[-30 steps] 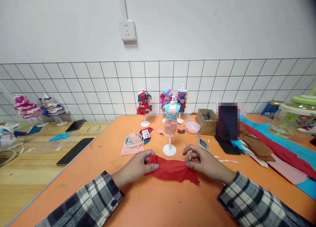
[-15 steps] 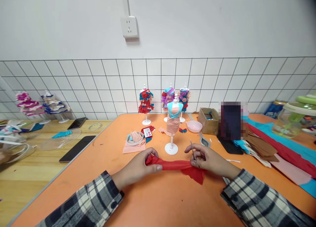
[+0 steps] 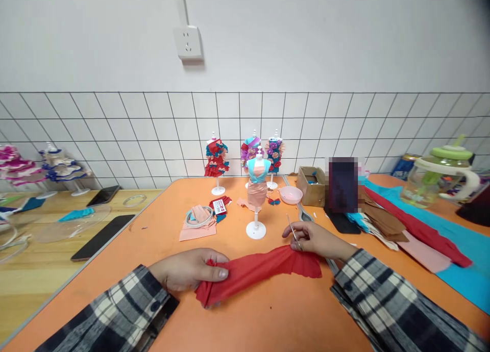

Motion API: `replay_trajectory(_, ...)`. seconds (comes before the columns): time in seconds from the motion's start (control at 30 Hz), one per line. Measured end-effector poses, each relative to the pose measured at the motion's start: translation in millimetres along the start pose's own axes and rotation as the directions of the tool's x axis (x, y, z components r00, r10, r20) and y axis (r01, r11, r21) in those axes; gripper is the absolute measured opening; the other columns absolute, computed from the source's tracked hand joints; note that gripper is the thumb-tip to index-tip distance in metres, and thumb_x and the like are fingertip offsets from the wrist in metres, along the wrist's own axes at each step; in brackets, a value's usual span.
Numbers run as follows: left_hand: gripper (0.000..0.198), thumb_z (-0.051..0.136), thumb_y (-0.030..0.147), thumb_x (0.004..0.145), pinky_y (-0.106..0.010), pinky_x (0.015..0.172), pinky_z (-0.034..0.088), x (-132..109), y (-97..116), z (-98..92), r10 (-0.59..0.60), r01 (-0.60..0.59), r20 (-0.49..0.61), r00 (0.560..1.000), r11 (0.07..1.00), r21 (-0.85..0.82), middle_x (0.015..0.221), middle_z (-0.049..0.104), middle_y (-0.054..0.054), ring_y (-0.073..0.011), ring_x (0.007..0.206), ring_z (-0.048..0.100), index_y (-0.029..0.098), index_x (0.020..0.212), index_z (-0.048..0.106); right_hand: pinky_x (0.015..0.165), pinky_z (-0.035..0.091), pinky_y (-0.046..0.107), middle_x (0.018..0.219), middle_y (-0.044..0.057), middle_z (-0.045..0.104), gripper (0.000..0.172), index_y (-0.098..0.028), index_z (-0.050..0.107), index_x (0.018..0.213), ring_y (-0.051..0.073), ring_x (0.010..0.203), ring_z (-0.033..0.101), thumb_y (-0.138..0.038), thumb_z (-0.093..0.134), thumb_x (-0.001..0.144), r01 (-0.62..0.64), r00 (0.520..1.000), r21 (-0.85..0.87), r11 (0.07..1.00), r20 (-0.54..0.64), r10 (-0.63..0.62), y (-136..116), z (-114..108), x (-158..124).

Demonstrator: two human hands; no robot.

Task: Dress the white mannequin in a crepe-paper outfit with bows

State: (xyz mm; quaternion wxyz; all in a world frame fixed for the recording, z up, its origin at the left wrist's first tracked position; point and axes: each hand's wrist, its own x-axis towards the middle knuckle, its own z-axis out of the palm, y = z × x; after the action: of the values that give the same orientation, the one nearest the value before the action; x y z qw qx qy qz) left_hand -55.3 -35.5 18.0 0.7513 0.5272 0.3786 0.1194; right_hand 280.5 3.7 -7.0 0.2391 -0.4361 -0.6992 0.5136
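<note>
A strip of red crepe paper lies stretched across the orange table between my hands. My left hand is closed on its near left end, thumb on top. My right hand pinches the far right end and also holds thin metal tweezers that point up and away. Just behind the strip stands a small white mannequin in a turquoise and pink paper dress.
Three more dressed mannequins stand by the tiled wall. A tape ring on pink paper, a pink bowl, a cardboard box and coloured paper sheets lie around. A clear jar sits right. Phones lie on the wooden table left.
My left hand has drawn its end of the red strip toward me and to the left. The strip is now pulled out longer and slanted; my right hand stays near the mannequin base.
</note>
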Motion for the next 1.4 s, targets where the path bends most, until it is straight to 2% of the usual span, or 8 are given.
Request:
replay_trajectory(0.23, 0.025, 0.081, 0.025, 0.072, -0.023, 0.059, 0.051, 14, -5, -3.3, 0.063, -0.113, -0.165, 0.984, 0.94, -0.32, 0.078, 0.071, -0.005, -0.0133, 0.063, 0.065, 0.013, 0.089, 0.068, 0.052, 0.039, 0.021, 0.099, 0.01, 0.066, 0.048, -0.017, 0.064, 0.114, 0.013, 0.068, 0.052, -0.048, 0.063, 0.077, 0.146, 0.846, -0.099, 0.984, -0.503, -0.177, -17, -2, -8)
replay_trajectory(0.33, 0.024, 0.081, 0.014, 0.071, -0.02, 0.069, 0.053, 20, -3, 2.0, 0.159, -0.218, -0.171, 0.972, 0.879, -0.423, 0.089, 0.073, -0.007, -0.0131, 0.075, 0.068, 0.011, 0.092, 0.069, 0.037, 0.033, 0.017, 0.088, 0.012, 0.069, 0.063, -0.01, 0.065, 0.107, 0.01, 0.051, 0.05, -0.065, 0.053, 0.079, 0.122, 0.983, 0.338, 0.933, 0.087, -0.16, -28, 10, -21)
replay_trajectory(0.4, 0.029, 0.081, 0.009, 0.07, -0.018, 0.072, 0.052, 23, -2, 6.6, 0.228, -0.303, -0.215, 0.95, 0.842, -0.445, 0.093, 0.073, -0.007, -0.0119, 0.077, 0.068, 0.011, 0.097, 0.069, 0.038, 0.041, 0.017, 0.088, 0.014, 0.07, 0.066, -0.007, 0.067, 0.102, 0.011, 0.054, 0.057, -0.066, 0.06, 0.074, -0.124, 0.8, 0.369, 0.921, 0.587, -0.127, -32, 27, -25)
replay_trajectory(0.47, 0.033, 0.081, 0.007, 0.069, -0.017, 0.069, 0.052, 24, -2, 11.6, 0.269, -0.372, -0.282, 0.921, 0.821, -0.433, 0.094, 0.073, -0.006, -0.0107, 0.073, 0.068, 0.012, 0.099, 0.069, 0.04, 0.047, 0.016, 0.091, 0.013, 0.069, 0.06, -0.008, 0.066, 0.105, 0.011, 0.058, 0.06, -0.061, 0.064, 0.076, -0.26, 0.659, 0.287, 0.922, 0.751, -0.048, -34, 48, -25)
replay_trajectory(0.7, 0.042, 0.085, 0.011, 0.065, -0.026, 0.076, 0.055, 26, -5, 30.3, 0.278, -0.422, -0.374, 0.885, 0.818, -0.391, 0.094, 0.073, -0.007, -0.0179, 0.082, 0.07, 0.015, 0.098, 0.061, 0.029, 0.041, 0.012, 0.092, 0.007, 0.063, 0.049, -0.013, 0.063, 0.094, 0.006, 0.054, 0.05, -0.058, 0.068, 0.074, -0.2, 0.859, 0.331, 0.922, 0.512, 0.003, -47, 85, -21)
replay_trajectory(0.93, 0.049, 0.087, 0.014, 0.061, -0.022, 0.07, 0.054, 30, -4, 34.7, 0.292, -0.527, -0.537, 0.791, 0.772, -0.356, 0.09, 0.072, -0.004, -0.0137, 0.075, 0.068, 0.018, 0.099, 0.056, 0.029, 0.038, 0.011, 0.08, 0.005, 0.063, 0.049, -0.012, 0.064, 0.091, 0.006, 0.051, 0.047, -0.058, 0.067, 0.074, -0.219, 0.844, 0.241, 0.946, 0.533, 0.06, -51, 83, -25)
replay_trajectory(1.23, 0.042, 0.084, 0.018, 0.068, -0.026, 0.078, 0.05, 31, -13, 46.2, 0.361, -0.503, -0.427, 0.829, 0.815, -0.289, 0.1, 0.067, -0.007, -0.0166, 0.088, 0.064, 0.016, 0.102, 0.06, 0.034, 0.034, 0.01, 0.075, 0.002, 0.064, 0.05, -0.013, 0.064, 0.09, 0.004, 0.048, 0.044, -0.06, 0.065, 0.074, -0.12, 0.902, 0.198, 0.973, 0.431, 0.024, -51, 80, -25)
replay_trajectory(1.4, 0.052, 0.081, 0.029, 0.071, -0.034, 0.09, 0.046, 29, -12, 37.8, 0.409, -0.535, -0.488, 0.771, 0.832, -0.147, 0.115, 0.063, -0.008, -0.0245, 0.107, 0.059, 0.024, 0.117, 0.058, 0.04, 0.04, 0.013, 0.066, 0.0, 0.061, 0.052, -0.012, 0.064, 0.086, 0.007, 0.051, 0.052, -0.062, 0.067, 0.073, -0.137, 0.88, 0.208, 0.968, 0.474, 0.023, -44, 80, -25)
